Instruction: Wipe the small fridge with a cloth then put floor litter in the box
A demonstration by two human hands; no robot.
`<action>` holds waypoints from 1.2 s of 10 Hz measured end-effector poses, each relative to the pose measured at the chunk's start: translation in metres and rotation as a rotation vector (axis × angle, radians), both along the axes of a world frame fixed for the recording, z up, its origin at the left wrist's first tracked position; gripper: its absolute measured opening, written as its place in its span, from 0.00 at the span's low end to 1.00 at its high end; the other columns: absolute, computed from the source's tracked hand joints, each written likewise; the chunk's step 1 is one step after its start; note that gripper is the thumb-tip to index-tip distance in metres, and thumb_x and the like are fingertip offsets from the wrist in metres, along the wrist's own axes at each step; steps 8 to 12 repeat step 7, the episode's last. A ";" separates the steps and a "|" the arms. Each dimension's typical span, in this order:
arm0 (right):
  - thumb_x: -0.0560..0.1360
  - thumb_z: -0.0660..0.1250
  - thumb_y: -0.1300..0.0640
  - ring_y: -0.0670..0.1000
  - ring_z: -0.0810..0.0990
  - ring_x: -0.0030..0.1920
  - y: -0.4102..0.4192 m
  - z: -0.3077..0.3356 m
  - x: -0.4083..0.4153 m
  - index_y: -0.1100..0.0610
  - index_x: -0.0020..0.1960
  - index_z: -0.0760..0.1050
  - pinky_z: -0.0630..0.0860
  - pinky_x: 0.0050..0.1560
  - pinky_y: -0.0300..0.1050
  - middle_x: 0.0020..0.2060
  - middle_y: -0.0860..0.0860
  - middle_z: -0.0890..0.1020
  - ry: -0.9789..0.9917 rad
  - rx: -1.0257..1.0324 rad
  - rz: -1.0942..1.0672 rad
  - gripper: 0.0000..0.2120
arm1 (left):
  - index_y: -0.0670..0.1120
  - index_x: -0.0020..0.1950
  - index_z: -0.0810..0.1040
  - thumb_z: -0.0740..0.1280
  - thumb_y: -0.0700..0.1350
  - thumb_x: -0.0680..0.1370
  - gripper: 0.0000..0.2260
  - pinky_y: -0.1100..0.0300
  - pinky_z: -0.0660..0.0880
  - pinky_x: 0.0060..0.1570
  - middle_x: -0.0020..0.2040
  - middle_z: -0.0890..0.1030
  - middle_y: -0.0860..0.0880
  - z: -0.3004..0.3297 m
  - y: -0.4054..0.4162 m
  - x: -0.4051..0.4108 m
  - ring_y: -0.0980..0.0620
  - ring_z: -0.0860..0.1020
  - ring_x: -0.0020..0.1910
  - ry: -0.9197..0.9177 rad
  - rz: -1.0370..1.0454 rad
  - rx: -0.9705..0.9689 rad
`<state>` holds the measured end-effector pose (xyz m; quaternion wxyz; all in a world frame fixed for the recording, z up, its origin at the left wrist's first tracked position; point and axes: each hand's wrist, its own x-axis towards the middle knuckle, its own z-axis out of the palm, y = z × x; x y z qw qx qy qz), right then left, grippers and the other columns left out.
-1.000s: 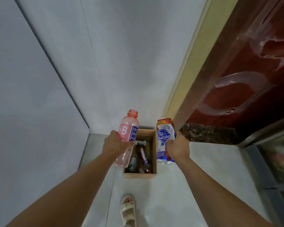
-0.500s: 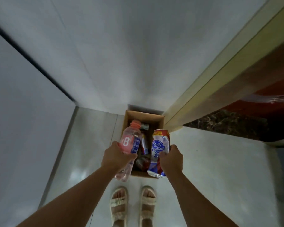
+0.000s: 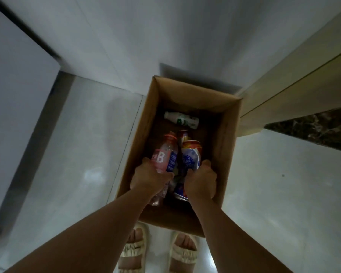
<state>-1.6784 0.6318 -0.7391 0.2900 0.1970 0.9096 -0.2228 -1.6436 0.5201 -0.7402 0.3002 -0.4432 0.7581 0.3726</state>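
An open cardboard box (image 3: 227,138) stands on the floor against the wall, right in front of me. My left hand (image 3: 149,177) grips a pink plastic bottle (image 3: 164,156) with a white letter B on its label. My right hand (image 3: 200,181) grips a dented blue, white and red can (image 3: 191,156). Both hands and both items are inside the box's opening, below its rim. A small white bottle (image 3: 182,119) lies at the far end of the box bottom, and another dark bottle shows between the two held items.
White walls meet in a corner at the left (image 3: 53,62). A beige door frame (image 3: 295,85) and a dark marble threshold (image 3: 311,129) lie to the right of the box. My feet in pale sandals (image 3: 133,251) stand on the glossy tiled floor (image 3: 83,154) just behind the box.
I have leaned closer over the box, which now fills the middle of the view. Both hands have lowered the bottle and the can from above the box into its opening.
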 end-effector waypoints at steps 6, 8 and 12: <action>0.75 0.66 0.49 0.57 0.73 0.64 -0.001 -0.004 0.009 0.54 0.73 0.56 0.72 0.64 0.51 0.65 0.55 0.72 -0.151 -0.195 0.043 0.31 | 0.46 0.71 0.60 0.67 0.52 0.75 0.28 0.48 0.72 0.62 0.65 0.73 0.44 0.009 0.003 -0.002 0.44 0.74 0.63 0.029 -0.113 0.036; 0.73 0.68 0.48 0.55 0.75 0.61 0.003 0.047 0.014 0.55 0.71 0.59 0.73 0.60 0.47 0.62 0.53 0.75 -0.089 -0.180 0.087 0.31 | 0.47 0.68 0.63 0.66 0.51 0.75 0.24 0.48 0.74 0.59 0.62 0.75 0.46 0.063 0.000 0.000 0.45 0.76 0.59 0.096 -0.115 0.011; 0.73 0.68 0.48 0.55 0.75 0.61 0.003 0.047 0.014 0.55 0.71 0.59 0.73 0.60 0.47 0.62 0.53 0.75 -0.089 -0.180 0.087 0.31 | 0.47 0.68 0.63 0.66 0.51 0.75 0.24 0.48 0.74 0.59 0.62 0.75 0.46 0.063 0.000 0.000 0.45 0.76 0.59 0.096 -0.115 0.011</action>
